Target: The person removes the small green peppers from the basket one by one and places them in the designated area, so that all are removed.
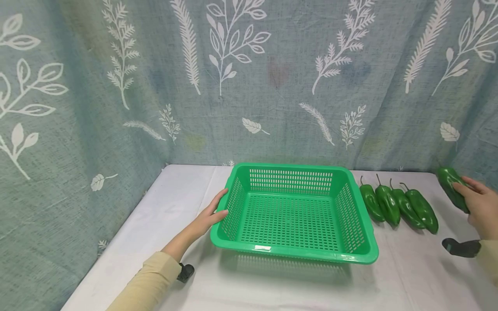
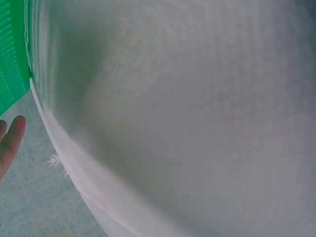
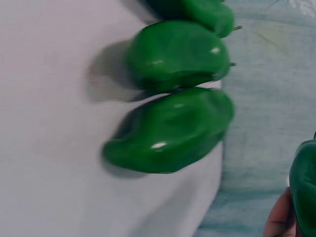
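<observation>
A green plastic basket point(image 1: 293, 255) with slotted walls stands on the white-covered table, nothing inside it. My left hand point(image 1: 208, 216) is at its left rim, fingers extended and fingertips right at the edge; in the left wrist view the fingers point(image 2: 14, 138) show beside the green wall. At the far right my right hand point(image 1: 482, 203) holds a green pepper point(image 1: 452, 188), thumb across its side, raised over the table. Several more green peppers point(image 1: 422, 209) lie side by side between the basket and that hand, stems toward the back. The right wrist view shows two large peppers point(image 3: 170, 133) close up.
A grey-green curtain point(image 1: 280, 108) with white leaf prints hangs behind and to the left of the table point(image 1: 175, 194). Dark wrist-camera mounts point(image 1: 461, 247) are on both wrists.
</observation>
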A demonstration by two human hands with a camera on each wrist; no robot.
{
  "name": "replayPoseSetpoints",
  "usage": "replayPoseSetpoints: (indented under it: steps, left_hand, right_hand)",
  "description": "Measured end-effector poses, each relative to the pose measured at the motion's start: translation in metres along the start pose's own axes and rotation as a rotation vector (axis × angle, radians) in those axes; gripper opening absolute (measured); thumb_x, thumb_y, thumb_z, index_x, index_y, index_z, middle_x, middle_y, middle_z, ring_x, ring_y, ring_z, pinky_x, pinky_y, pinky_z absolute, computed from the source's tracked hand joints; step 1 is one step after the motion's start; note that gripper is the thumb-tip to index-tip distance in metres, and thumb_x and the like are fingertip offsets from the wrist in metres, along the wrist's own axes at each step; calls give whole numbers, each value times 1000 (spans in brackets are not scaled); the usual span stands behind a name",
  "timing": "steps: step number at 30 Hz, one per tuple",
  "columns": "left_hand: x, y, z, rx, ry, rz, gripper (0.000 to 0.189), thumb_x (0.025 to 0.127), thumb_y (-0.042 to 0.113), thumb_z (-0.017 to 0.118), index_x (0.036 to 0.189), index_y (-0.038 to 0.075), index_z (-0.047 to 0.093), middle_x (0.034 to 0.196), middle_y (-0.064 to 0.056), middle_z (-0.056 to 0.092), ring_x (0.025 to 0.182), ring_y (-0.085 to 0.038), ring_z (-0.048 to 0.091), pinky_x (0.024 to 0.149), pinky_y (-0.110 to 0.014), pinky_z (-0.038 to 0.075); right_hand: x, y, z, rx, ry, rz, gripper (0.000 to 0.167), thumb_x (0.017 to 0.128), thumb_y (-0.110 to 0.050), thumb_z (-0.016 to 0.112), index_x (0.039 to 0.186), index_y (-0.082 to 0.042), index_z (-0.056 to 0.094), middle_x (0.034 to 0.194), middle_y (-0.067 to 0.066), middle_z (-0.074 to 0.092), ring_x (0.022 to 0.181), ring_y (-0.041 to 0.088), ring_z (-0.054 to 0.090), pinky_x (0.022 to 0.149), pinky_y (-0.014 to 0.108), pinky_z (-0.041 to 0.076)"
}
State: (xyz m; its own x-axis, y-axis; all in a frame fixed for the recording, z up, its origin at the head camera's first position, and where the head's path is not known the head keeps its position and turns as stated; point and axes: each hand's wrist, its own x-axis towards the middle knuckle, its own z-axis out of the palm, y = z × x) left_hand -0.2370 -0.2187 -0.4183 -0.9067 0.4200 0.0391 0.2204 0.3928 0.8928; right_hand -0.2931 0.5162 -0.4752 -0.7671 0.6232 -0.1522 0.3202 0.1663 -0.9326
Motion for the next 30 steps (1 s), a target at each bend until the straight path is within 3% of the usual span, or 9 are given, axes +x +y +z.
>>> replayPoseSetpoints:
  steps: [3, 6, 9, 12, 13, 16, 19, 24, 30]
  left_hand:
    - [-1, 2, 0, 10, 7, -7, 65, 93, 22, 41, 148, 25, 7, 153, -13, 6, 139, -37, 9, 104, -61, 16]
    - [-3, 10, 0, 12, 10, -10, 65, 93, 21, 41, 149, 20, 7, 153, -16, 7, 138, -39, 9, 104, -62, 15]
    - [-7, 21, 1, 0, 4, -7, 65, 93, 20, 41, 148, 15, 7, 152, -19, 6, 137, -41, 8, 104, -63, 15]
    - [-8, 25, 2, -9, 2, -3, 65, 93, 19, 41, 148, 14, 7, 152, -20, 6, 137, -42, 10, 103, -63, 15]
    - [-7, 23, 2, -9, 3, -6, 65, 93, 18, 40, 148, 15, 7, 152, -19, 6, 137, -41, 10, 104, -63, 15]
    - [-3, 11, 2, -2, 8, -13, 64, 93, 19, 40, 149, 20, 7, 153, -16, 7, 138, -39, 11, 104, -61, 17]
    - [0, 3, 1, -4, 8, -18, 65, 93, 19, 40, 149, 20, 7, 152, -16, 7, 137, -39, 12, 104, -62, 17]
    - [1, 1, 2, -14, 2, -10, 66, 92, 20, 41, 149, 17, 7, 152, -18, 6, 137, -41, 10, 104, -63, 15]
    - [0, 0, 1, 6, 7, -8, 66, 93, 27, 42, 149, 22, 6, 153, -15, 6, 138, -39, 11, 104, -62, 17]
  right_hand:
    - [-18, -1, 6, 15, 15, 41, 68, 75, -56, 61, 136, -47, 32, 127, -22, 41, 98, 1, 45, 77, 28, 46]
    - [-35, -4, 12, 46, 26, 82, 66, 76, -53, 63, 135, -46, 35, 137, -23, 33, 108, 0, 42, 96, 34, 35]
    - [-49, -3, 16, 51, 20, 80, 63, 79, -48, 63, 136, -41, 36, 120, -25, 42, 95, -5, 43, 95, 31, 35]
    - [-59, -3, 20, 53, 25, 82, 61, 82, -44, 62, 137, -38, 37, 100, -31, 38, 88, -8, 40, 94, 28, 35]
    - [-62, -3, 21, 50, 29, 91, 60, 83, -43, 61, 138, -38, 36, 102, -31, 38, 92, -6, 42, 99, 30, 33]
    - [-70, -6, 25, 7, 33, 108, 59, 87, -43, 55, 140, -35, 32, 129, -13, 44, 118, 8, 43, 106, 37, 29]
    - [-76, -9, 28, -27, 42, 146, 58, 89, -43, 51, 142, -35, 28, 149, -4, 23, 135, 16, 26, 109, 41, 24]
    - [-82, -12, 30, -23, 59, 186, 57, 90, -38, 48, 143, -31, 28, 151, 1, 19, 136, 19, 22, 109, 40, 23]
    - [-83, -6, 30, -21, 48, 176, 49, 92, -35, 47, 139, -31, 33, 142, 8, 31, 129, 24, 31, 108, 41, 27]
